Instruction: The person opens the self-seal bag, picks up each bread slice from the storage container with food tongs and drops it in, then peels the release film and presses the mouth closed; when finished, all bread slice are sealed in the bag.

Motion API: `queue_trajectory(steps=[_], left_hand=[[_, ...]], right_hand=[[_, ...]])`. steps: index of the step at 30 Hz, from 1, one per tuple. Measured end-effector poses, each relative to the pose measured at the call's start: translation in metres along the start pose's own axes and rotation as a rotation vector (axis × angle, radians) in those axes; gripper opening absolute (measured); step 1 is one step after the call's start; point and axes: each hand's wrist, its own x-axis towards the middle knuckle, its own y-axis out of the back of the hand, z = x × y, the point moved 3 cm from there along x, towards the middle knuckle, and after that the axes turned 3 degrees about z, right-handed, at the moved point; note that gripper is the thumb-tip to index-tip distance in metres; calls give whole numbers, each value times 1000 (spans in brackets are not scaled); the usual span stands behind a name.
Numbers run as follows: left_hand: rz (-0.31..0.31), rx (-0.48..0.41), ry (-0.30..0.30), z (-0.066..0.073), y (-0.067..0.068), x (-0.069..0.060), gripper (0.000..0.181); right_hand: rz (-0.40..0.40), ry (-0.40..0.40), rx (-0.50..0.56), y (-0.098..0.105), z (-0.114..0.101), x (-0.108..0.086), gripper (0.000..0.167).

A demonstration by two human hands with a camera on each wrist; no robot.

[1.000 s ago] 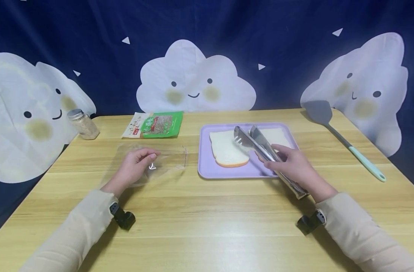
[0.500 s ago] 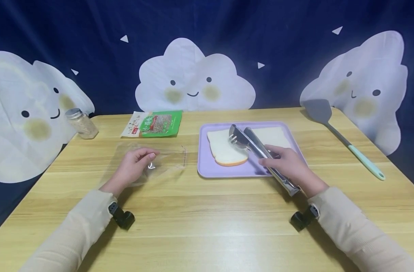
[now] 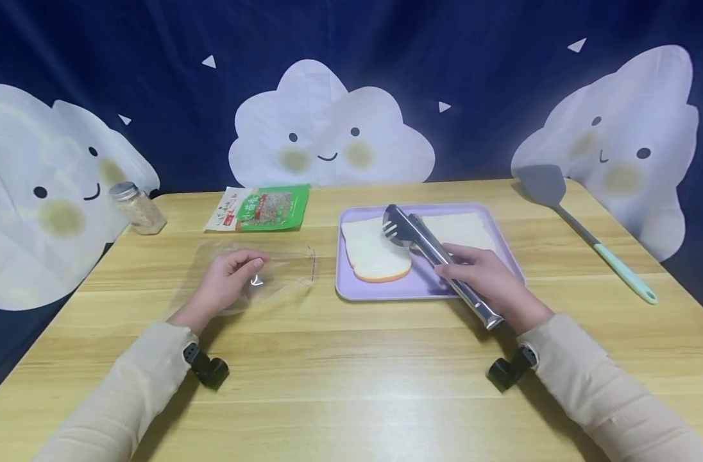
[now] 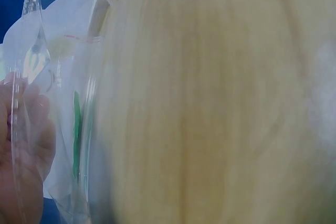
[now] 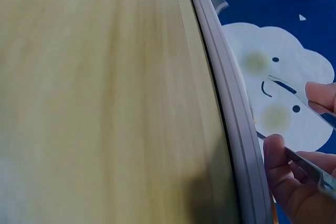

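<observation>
My left hand (image 3: 227, 279) pinches a clear plastic bag (image 3: 290, 268) just above the table at the left; the left wrist view shows the hand (image 4: 31, 145) behind the clear film. Metal tongs (image 3: 429, 249) lie in my right hand (image 3: 487, 276), gripped between thumb and fingers. Their spread ends are over the purple tray (image 3: 351, 292), one at the right part of a white bread slice (image 3: 371, 250). Whether that end touches the bread is unclear. A second bread slice (image 3: 458, 230) lies to the right, partly hidden by the tongs and hand.
Behind the bag lies a green and white seasoning packet (image 3: 271, 208). A glass jar (image 3: 139, 208) with a metal lid stands at the far left. To the tray's right lies a spatula (image 3: 582, 234) with a mint handle. A blue cloud-print curtain (image 3: 473, 51) hangs behind the table.
The tongs and my right hand have shifted left, and their ends have drawn closer together. The left bread slice has slid left on the tray. My left hand and the bag have hardly moved.
</observation>
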Motion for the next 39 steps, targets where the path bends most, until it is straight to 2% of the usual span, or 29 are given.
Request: queue_trajectory(steps=[6, 11, 22, 31, 39], left_hand=[[0, -2, 3, 0, 0, 1, 27], [-2, 5, 5, 1, 0, 1, 26], [13, 13, -27, 0, 0, 1, 26], [-5, 9, 21, 1, -1, 2, 27], [-5, -6, 22, 1, -2, 1, 26]], right_hand=[[4, -14, 104, -3, -4, -1, 67], [9, -18, 116, -4, -7, -3, 67], [37, 56, 174, -14, -26, -9, 65], [91, 167, 113, -34, -40, -9, 64], [120, 247, 28, -53, -48, -11, 64]])
